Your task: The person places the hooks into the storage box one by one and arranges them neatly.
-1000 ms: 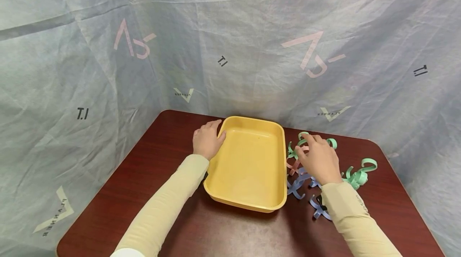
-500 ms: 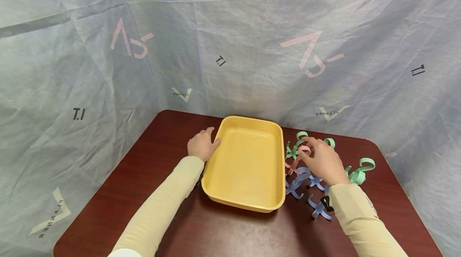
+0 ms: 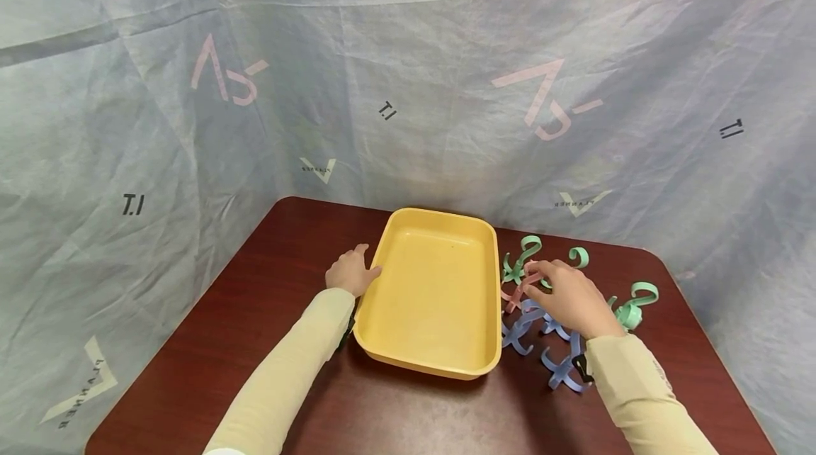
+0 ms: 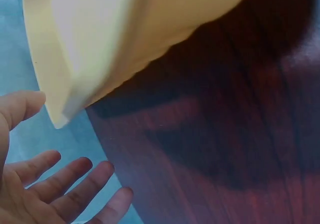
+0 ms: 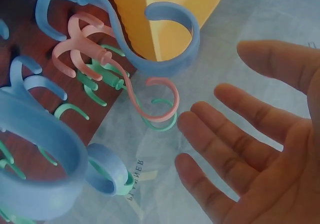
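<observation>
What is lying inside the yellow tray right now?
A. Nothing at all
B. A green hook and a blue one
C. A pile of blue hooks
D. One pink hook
A: the yellow tray shows only its bare floor, while the plastic hooks lie on the table beside it, under the right hand.

The backdrop sheet [image 3: 408,86] bears mirrored black "T.I" marks, "PLANNER" under pale V-shaped logos (also readable in the right wrist view), and large pink symbols.
</observation>
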### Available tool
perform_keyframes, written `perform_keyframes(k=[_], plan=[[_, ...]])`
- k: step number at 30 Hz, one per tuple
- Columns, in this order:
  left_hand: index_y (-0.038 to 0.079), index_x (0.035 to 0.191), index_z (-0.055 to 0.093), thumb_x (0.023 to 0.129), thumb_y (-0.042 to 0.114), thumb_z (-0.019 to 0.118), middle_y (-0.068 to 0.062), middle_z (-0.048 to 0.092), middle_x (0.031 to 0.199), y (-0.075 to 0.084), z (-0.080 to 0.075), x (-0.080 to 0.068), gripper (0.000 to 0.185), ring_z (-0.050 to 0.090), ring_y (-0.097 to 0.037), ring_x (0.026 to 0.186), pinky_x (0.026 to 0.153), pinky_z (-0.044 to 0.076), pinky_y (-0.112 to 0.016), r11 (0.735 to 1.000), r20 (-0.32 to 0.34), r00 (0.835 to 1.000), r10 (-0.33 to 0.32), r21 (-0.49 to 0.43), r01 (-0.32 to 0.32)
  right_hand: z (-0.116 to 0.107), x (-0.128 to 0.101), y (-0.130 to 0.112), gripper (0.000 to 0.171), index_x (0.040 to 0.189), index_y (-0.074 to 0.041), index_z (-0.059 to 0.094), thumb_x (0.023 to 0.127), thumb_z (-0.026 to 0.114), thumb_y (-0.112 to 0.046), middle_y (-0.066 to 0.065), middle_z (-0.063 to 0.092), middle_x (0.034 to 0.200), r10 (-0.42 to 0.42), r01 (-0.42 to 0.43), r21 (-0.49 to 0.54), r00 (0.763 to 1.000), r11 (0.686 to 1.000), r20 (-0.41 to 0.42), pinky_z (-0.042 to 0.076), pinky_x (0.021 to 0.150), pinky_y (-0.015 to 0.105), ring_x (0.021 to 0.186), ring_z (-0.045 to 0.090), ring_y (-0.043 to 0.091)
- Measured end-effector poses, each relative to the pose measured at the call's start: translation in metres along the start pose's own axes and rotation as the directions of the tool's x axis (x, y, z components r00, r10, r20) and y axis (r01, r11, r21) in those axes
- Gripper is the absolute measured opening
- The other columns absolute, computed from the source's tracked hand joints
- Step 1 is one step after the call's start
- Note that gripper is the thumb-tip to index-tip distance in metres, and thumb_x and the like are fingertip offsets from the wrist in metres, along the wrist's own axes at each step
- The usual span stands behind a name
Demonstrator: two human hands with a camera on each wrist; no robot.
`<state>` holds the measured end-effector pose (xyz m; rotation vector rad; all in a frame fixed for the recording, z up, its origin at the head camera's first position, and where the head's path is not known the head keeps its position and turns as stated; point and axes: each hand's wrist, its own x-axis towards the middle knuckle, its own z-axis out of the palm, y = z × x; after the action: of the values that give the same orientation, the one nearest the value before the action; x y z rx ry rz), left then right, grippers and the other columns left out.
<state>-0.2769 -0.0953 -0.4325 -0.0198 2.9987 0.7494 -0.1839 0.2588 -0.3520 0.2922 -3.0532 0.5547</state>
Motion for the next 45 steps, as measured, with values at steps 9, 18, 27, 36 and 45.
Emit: perform_keyframes(k=[9, 18, 27, 36, 45], plan=[[0.005, 0.154, 0.042, 0.098, 0.029, 0.067, -0.02, 0.07, 0.106, -0.016, 0.006, 0.001, 0.066, 0.067, -0.029, 0.074, 0.073, 0.054, -0.046, 0.991, 0.121, 0.993, 0.01, -0.135, 0.006, 0.0, -0.005, 0.001, 0.043, 0.131, -0.007, 0.065, 0.094, 0.072, -0.027, 0.029, 0.056, 0.135, 0.012, -0.011, -0.009, 0.996, 1.0, 0.09, 0.051, 0.084, 0.059, 0.111, 0.061, 0.043], [0.001, 0.152, 0.043, 0.097, 0.025, 0.065, -0.026, 0.057, 0.137, -0.026, 0.014, 0.003, 0.063, 0.063, -0.04, 0.111, 0.096, 0.049, -0.053, 0.981, 0.228, 0.974, 0.019, -0.193, 0.026, 0.002, -0.007, 0.002, 0.036, 0.125, -0.009, 0.068, 0.093, 0.075, -0.023, 0.018, 0.065, 0.122, -0.046, 0.046, 0.007, 0.994, 0.999, 0.096, 0.052, 0.085, 0.057, 0.109, 0.063, 0.039], [-0.002, 0.151, 0.043, 0.099, 0.024, 0.059, -0.025, 0.057, 0.137, -0.03, 0.018, 0.003, 0.061, 0.061, -0.037, 0.115, 0.1, 0.047, -0.051, 0.973, 0.274, 0.961, 0.022, -0.229, 0.043, 0.005, -0.002, 0.007, 0.034, 0.121, -0.005, 0.069, 0.089, 0.078, -0.015, 0.015, 0.069, 0.117, -0.109, 0.107, 0.023, 0.987, 0.994, 0.121, 0.055, 0.079, 0.051, 0.1, 0.067, 0.032], [-0.002, 0.15, 0.044, 0.097, 0.021, 0.059, -0.022, 0.062, 0.128, -0.029, 0.018, 0.001, 0.059, 0.066, -0.032, 0.104, 0.095, 0.05, -0.048, 0.968, 0.29, 0.957, 0.026, -0.247, 0.049, 0.009, -0.001, 0.007, 0.03, 0.114, -0.007, 0.072, 0.085, 0.08, -0.005, 0.009, 0.071, 0.106, -0.132, 0.129, 0.028, 0.982, 0.991, 0.134, 0.057, 0.073, 0.044, 0.093, 0.068, 0.027], [0.004, 0.147, 0.05, 0.095, 0.016, 0.061, -0.015, 0.068, 0.114, -0.028, 0.018, 0.0, 0.055, 0.066, -0.022, 0.085, 0.078, 0.053, -0.037, 0.962, 0.314, 0.949, 0.031, -0.268, 0.058, 0.012, 0.0, 0.007, 0.024, 0.108, -0.005, 0.074, 0.085, 0.079, -0.004, 0.009, 0.072, 0.103, -0.095, 0.097, -0.005, 0.984, 0.995, 0.151, 0.056, 0.067, 0.04, 0.077, 0.066, 0.018]])
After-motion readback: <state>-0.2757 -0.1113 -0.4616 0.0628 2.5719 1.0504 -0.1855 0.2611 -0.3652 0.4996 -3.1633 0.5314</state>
